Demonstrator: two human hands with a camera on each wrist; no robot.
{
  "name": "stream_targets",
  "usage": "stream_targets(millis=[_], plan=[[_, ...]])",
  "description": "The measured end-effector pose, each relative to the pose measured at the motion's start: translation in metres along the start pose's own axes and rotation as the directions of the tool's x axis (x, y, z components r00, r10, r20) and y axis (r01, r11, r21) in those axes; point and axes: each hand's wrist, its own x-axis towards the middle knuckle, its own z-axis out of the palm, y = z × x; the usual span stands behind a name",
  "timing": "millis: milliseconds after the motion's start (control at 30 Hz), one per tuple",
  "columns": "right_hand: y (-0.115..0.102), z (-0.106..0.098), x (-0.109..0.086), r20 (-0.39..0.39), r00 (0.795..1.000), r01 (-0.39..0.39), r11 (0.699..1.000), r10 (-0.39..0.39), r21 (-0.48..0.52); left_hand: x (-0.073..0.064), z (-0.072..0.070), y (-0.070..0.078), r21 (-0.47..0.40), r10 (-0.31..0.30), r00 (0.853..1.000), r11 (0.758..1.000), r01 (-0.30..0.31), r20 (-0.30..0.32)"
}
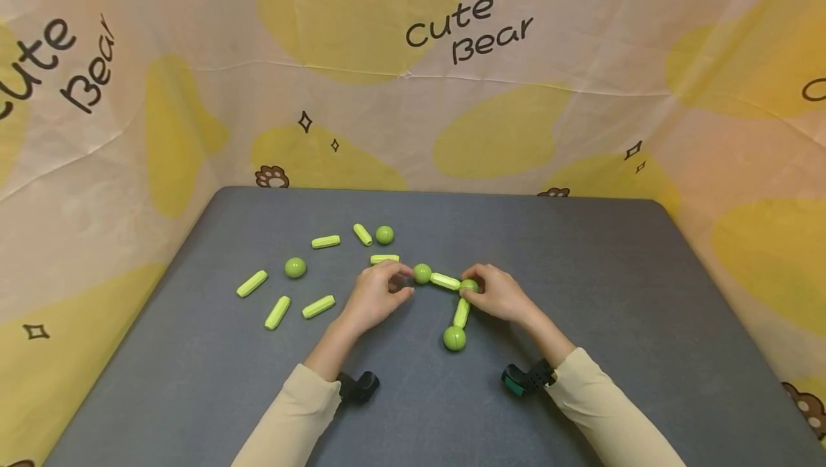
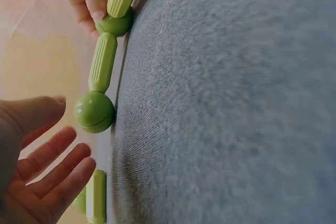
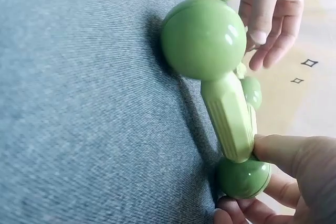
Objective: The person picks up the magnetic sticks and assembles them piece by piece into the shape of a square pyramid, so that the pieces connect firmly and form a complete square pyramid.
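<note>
Three green balls and two light-green rods form an L-shaped chain on the table. My right hand (image 1: 500,293) pinches the corner ball (image 3: 244,178) between thumb and fingers. From that ball one rod (image 1: 445,281) runs left to an end ball (image 1: 422,274); another rod (image 3: 227,116) runs toward me to the near ball (image 1: 454,338). My left hand (image 1: 377,293) is just left of the end ball, thumb and fingers apart with nothing between them. In the left wrist view a gap shows between its fingers (image 2: 63,182) and the end ball (image 2: 94,112).
Left of the chain lie loose light-green rods, several in all, among them one (image 1: 277,313) near the left and one (image 1: 384,260) just beyond my left hand. Two loose green balls, one left (image 1: 295,267) and one farther back (image 1: 384,235), lie among them on the grey table (image 1: 613,273).
</note>
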Motion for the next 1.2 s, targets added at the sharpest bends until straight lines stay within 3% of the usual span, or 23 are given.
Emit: stream_targets(millis=[200,333,467,867,1067,1200], plan=[[-0.001,0.001,-0.003,-0.011,0.999,-0.052,0.999,0.052,-0.001,-0.012,-0.001,0.009,0.012,0.092,0.985,0.995,-0.095,0.145],[-0.002,0.002,-0.005,-0.021,0.997,-0.078,0.997,0.078,0.013,-0.020,0.003,0.015,-0.006,0.155,0.968,0.988,-0.156,0.195],[-0.003,0.003,-0.008,-0.018,0.995,-0.093,0.995,0.093,0.025,-0.024,0.006,0.019,-0.013,0.172,0.957,0.985,-0.174,0.233],[-0.010,0.006,-0.016,0.037,0.990,-0.139,0.989,0.138,0.039,-0.027,0.007,0.018,-0.006,0.185,0.931,0.981,-0.193,0.316],[-0.013,0.004,-0.021,0.111,0.972,-0.216,0.973,0.206,0.085,-0.027,0.004,0.013,0.002,0.220,0.925,0.973,-0.232,0.309],[-0.012,0.001,-0.023,0.154,0.967,-0.222,0.970,0.205,0.102,-0.026,0.000,0.009,-0.001,0.242,0.921,0.967,-0.254,0.304]])
